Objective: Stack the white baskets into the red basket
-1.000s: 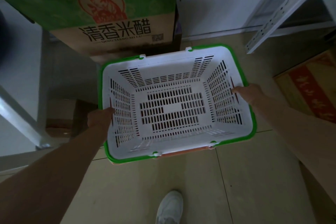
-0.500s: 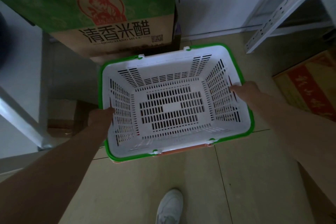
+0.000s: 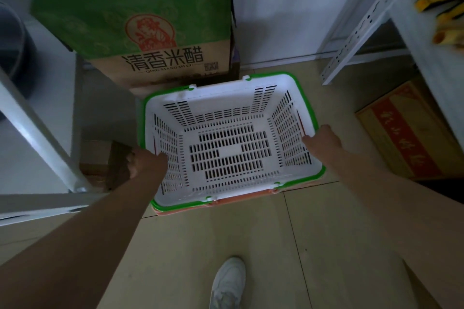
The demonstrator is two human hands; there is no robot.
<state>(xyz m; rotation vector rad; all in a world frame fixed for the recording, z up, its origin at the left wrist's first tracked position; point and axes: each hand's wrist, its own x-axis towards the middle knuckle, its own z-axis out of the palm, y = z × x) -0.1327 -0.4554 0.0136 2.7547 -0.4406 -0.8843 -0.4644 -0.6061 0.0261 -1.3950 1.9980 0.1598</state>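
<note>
A white slotted basket (image 3: 229, 150) with a green rim sits nested in a stack on the floor. Under its near edge shows a strip of the red basket (image 3: 241, 202), most of it hidden. My left hand (image 3: 147, 162) grips the basket's left rim with fingers curled over it. My right hand (image 3: 322, 139) holds the right rim, fingers reaching inside the wall.
A green and brown carton (image 3: 155, 32) stands right behind the baskets. A metal shelf post (image 3: 40, 138) is at the left, a grey rack (image 3: 371, 15) at the right. A red and yellow box (image 3: 406, 130) lies at the right. My white shoe (image 3: 228, 282) is near, on the tiled floor.
The white basket has sunk lower into the stack, so less red shows beneath it. Both hands kept their hold on the rims and went down with it.
</note>
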